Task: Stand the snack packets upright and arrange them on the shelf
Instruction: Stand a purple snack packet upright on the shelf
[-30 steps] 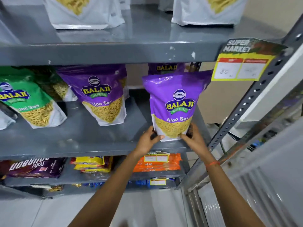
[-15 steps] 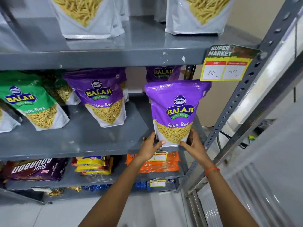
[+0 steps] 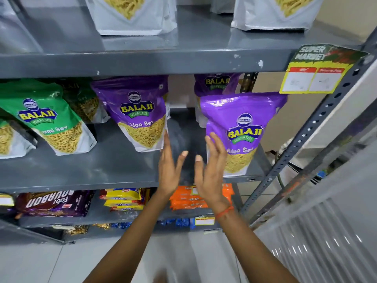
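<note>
Both hands raised, palms facing, fingers spread and empty — left hand (image 3: 170, 170), right hand (image 3: 210, 170). Purple packet (image 3: 242, 129) stands upright at the shelf (image 3: 81, 172) front edge, right hand overlapping its left side — contact unclear.

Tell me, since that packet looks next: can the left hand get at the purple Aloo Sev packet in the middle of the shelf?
Probably yes: the open left hand is beside the middle purple packet, fingertips at its lower right edge, nothing between.
</note>
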A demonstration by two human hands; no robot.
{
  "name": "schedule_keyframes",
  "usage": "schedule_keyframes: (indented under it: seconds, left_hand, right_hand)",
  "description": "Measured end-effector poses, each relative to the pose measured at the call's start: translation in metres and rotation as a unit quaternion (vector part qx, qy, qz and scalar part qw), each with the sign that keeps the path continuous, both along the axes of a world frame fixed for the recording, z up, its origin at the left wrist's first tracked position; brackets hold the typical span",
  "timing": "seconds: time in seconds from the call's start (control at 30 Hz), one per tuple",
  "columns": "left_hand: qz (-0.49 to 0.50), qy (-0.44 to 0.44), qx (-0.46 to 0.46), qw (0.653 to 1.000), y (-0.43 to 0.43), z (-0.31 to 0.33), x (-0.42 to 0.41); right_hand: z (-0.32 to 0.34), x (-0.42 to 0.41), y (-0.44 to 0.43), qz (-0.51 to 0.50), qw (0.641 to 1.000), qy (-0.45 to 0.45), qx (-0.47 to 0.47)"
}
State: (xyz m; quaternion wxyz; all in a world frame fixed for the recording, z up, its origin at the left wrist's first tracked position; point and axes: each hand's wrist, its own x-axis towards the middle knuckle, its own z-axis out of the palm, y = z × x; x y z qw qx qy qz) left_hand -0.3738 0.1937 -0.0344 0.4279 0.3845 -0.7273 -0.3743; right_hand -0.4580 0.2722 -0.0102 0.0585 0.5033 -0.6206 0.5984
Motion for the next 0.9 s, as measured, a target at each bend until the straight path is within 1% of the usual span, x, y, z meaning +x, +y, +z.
schedule_keyframes:
  seconds: [0.07, 0.13, 0.2, 0.23, 0.3, 0.33, 0.4, 0.43, 0.47, 0.57, 0.67, 0.77, 0.9]
  left_hand:
    - [0.066, 0.024, -0.007, 0.998, -0.019, 0.000, 0.022]
    - [0.122, 0.052, 0.026, 0.991, -0.043, -0.005, 0.046]
    - [0.148, 0.062, 0.078, 0.984, -0.069, -0.012, 0.066]
    - [0.144, 0.054, 0.107, 0.982, -0.085, -0.014, 0.076]
    - [0.090, 0.013, 0.154, 0.984, -0.126, -0.021, 0.095]
    - [0.041, -0.016, 0.171, 0.984, -0.145, -0.025, 0.102]
    - [-0.062, -0.070, 0.204, 0.974, -0.172, -0.031, 0.114]
    - [-0.089, -0.078, 0.213, 0.970, -0.180, -0.035, 0.118]
    - [-0.102, -0.077, 0.217, 0.968, -0.181, -0.036, 0.122]
    - [-0.093, -0.065, 0.219, 0.969, -0.163, -0.038, 0.133]
    - [-0.113, -0.061, 0.234, 0.964, -0.136, -0.051, 0.150]
    - [-0.109, -0.072, 0.227, 0.965, -0.111, -0.062, 0.161]
    - [-0.116, -0.075, 0.230, 0.963, -0.098, -0.058, 0.163]
  right_hand:
    - [0.002, 0.020, -0.032, 0.055, 0.998, -0.012, 0.023]
    - [-0.007, 0.033, -0.071, 0.086, 0.992, -0.047, 0.079]
    - [-0.025, 0.031, -0.112, 0.093, 0.976, -0.091, 0.175]
    - [-0.036, 0.025, -0.132, 0.095, 0.961, -0.114, 0.234]
    - [-0.048, 0.013, -0.162, 0.120, 0.929, -0.145, 0.319]
    - [-0.053, 0.006, -0.171, 0.154, 0.917, -0.160, 0.332]
    - [-0.054, 0.000, -0.181, 0.229, 0.889, -0.197, 0.343]
    - [-0.053, -0.001, -0.181, 0.252, 0.876, -0.209, 0.354]
    - [-0.053, -0.001, -0.179, 0.255, 0.871, -0.215, 0.362]
    - [-0.056, 0.001, -0.157, 0.212, 0.886, -0.198, 0.363]
    - [-0.061, 0.010, -0.119, 0.195, 0.889, -0.187, 0.369]
    - [-0.066, 0.022, -0.086, 0.169, 0.895, -0.160, 0.380]
    - [-0.062, 0.033, -0.068, 0.171, 0.897, -0.181, 0.366]
